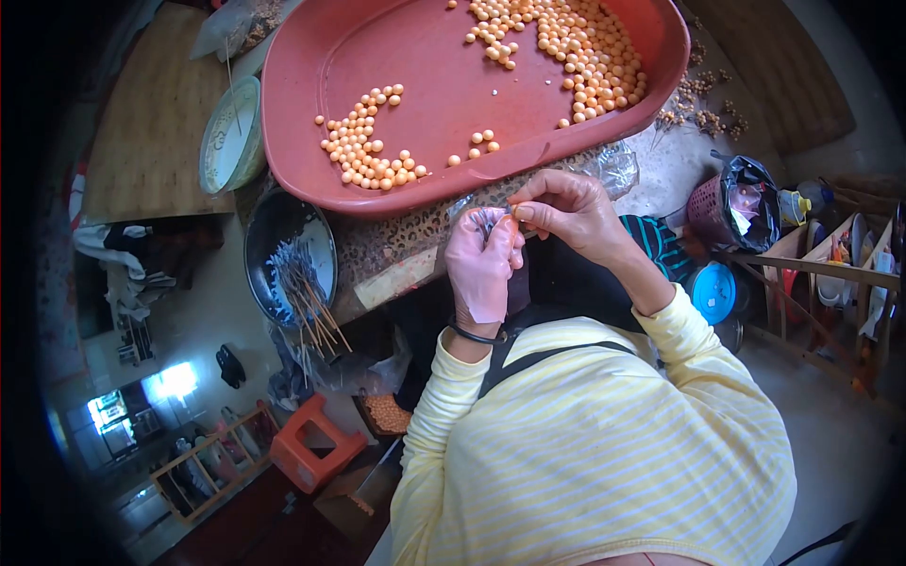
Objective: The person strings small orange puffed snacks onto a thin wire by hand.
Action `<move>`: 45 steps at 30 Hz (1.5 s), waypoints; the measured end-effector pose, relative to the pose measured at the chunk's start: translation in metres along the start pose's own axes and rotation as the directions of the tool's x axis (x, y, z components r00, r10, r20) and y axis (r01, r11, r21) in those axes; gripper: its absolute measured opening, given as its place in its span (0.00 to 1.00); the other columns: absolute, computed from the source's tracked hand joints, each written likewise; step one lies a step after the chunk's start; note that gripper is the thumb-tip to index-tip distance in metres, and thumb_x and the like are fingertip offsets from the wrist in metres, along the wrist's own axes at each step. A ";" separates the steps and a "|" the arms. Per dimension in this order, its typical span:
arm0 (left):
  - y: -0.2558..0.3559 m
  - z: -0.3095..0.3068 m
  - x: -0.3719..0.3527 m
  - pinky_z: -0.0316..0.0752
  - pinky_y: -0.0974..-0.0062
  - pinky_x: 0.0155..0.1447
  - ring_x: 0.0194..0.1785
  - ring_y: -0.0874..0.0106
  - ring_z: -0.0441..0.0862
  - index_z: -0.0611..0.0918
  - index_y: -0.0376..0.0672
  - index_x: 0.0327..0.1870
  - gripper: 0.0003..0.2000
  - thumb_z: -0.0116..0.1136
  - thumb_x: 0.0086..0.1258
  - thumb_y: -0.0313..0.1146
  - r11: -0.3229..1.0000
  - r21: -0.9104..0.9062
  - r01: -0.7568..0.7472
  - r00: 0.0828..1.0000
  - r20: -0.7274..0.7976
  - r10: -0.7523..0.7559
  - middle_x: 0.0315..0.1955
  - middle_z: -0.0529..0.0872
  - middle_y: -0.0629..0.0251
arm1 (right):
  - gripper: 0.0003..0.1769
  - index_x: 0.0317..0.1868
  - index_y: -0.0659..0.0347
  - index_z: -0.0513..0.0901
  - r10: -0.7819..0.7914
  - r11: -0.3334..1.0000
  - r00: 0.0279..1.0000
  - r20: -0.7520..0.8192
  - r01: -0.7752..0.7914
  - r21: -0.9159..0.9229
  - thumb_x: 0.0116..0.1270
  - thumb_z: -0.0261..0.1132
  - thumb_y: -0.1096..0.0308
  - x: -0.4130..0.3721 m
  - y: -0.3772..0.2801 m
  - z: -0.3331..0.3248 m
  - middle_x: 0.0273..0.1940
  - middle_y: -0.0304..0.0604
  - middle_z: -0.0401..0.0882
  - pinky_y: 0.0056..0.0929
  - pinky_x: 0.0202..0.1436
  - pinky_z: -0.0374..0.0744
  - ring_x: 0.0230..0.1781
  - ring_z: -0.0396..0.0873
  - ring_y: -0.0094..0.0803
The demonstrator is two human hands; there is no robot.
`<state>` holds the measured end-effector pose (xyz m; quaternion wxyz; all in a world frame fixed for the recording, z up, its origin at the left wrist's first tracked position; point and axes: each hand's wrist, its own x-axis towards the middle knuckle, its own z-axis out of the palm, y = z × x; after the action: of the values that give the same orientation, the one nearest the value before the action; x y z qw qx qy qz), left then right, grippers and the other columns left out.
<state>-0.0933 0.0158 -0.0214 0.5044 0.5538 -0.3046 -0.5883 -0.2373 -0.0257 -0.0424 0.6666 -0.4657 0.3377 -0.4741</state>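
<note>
The left hand (483, 257), covered in a pale pink film or glove, is clenched, with the thumb pressed to the curled fingers; what is enclosed cannot be told. By the right hand (580, 215), bare, a small item (515, 213) is pinched between thumb and fingertips, right beside the left hand; it is too small to be identified. Both hands are held just at the near edge of a red tub (444, 104), in which orange beads (604, 71) are gathered mostly at the far right, with a smaller cluster at the left. To the left of the hands, thin sticks (311, 302) with bluish-white tips are held in a dark bowl (327, 247). A pale bowl (226, 141) is placed left of the tub.
</note>
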 end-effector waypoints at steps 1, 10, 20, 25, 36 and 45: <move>0.001 0.000 0.000 0.59 0.89 0.21 0.19 0.83 0.69 0.75 0.41 0.41 0.03 0.53 0.69 0.27 1.000 -0.004 0.000 1.000 -0.001 0.000 0.24 0.78 0.68 | 0.04 0.39 0.65 0.83 -0.010 1.000 1.000 -0.010 0.010 -0.016 0.64 0.65 0.75 -0.001 0.000 0.002 0.29 0.37 0.80 0.13 0.29 0.74 0.26 0.75 0.18; 0.003 -0.008 0.009 0.62 0.90 0.23 0.21 0.83 0.69 0.75 0.41 0.41 0.04 0.53 0.69 0.27 1.000 -0.010 0.010 1.000 0.015 -0.010 0.25 0.78 0.67 | 0.04 0.38 0.67 0.81 -0.307 0.920 0.941 -0.141 0.255 -0.299 0.63 0.64 0.78 -0.002 0.020 0.022 0.32 0.37 0.78 0.13 0.30 0.75 0.27 0.75 0.18; 0.008 -0.015 0.019 0.59 0.91 0.22 0.22 0.83 0.70 0.77 0.40 0.43 0.05 0.54 0.69 0.29 0.996 -0.081 -0.027 0.999 0.022 0.029 0.27 0.78 0.67 | 0.05 0.40 0.68 0.81 -0.206 0.973 0.968 -0.145 0.187 -0.135 0.65 0.64 0.77 0.003 0.011 0.024 0.32 0.38 0.78 0.15 0.32 0.76 0.27 0.75 0.19; 0.012 -0.019 0.022 0.62 0.91 0.26 0.23 0.83 0.69 0.77 0.40 0.42 0.05 0.54 0.69 0.29 0.998 -0.055 -0.032 0.999 0.027 0.033 0.27 0.79 0.67 | 0.06 0.41 0.67 0.81 -0.189 0.940 0.980 -0.057 0.164 -0.300 0.67 0.62 0.73 0.011 0.004 0.011 0.29 0.35 0.79 0.16 0.29 0.73 0.24 0.72 0.18; 0.003 -0.017 0.028 0.57 0.92 0.22 0.21 0.85 0.67 0.77 0.39 0.41 0.05 0.54 0.68 0.28 0.996 -0.080 -0.031 0.998 0.052 0.035 0.27 0.80 0.66 | 0.06 0.31 0.63 0.78 -0.473 -0.073 0.878 0.074 0.045 -0.996 0.58 0.63 0.70 0.058 -0.035 -0.039 0.32 0.45 0.74 0.37 0.30 0.75 0.29 0.76 0.41; 0.004 -0.014 0.023 0.58 0.92 0.23 0.20 0.85 0.66 0.78 0.39 0.40 0.04 0.53 0.67 0.27 0.997 -0.066 -0.028 0.998 0.055 0.031 0.27 0.80 0.66 | 0.07 0.31 0.63 0.78 -0.371 -0.145 0.925 0.083 0.031 -0.989 0.59 0.63 0.68 0.057 -0.040 -0.040 0.32 0.45 0.74 0.37 0.30 0.76 0.29 0.77 0.41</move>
<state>-0.0763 -0.0040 -0.0287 0.5220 0.5159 -0.3075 -0.6056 -0.2675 -0.0969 -0.0186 -0.0285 -0.7916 0.5723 -0.2124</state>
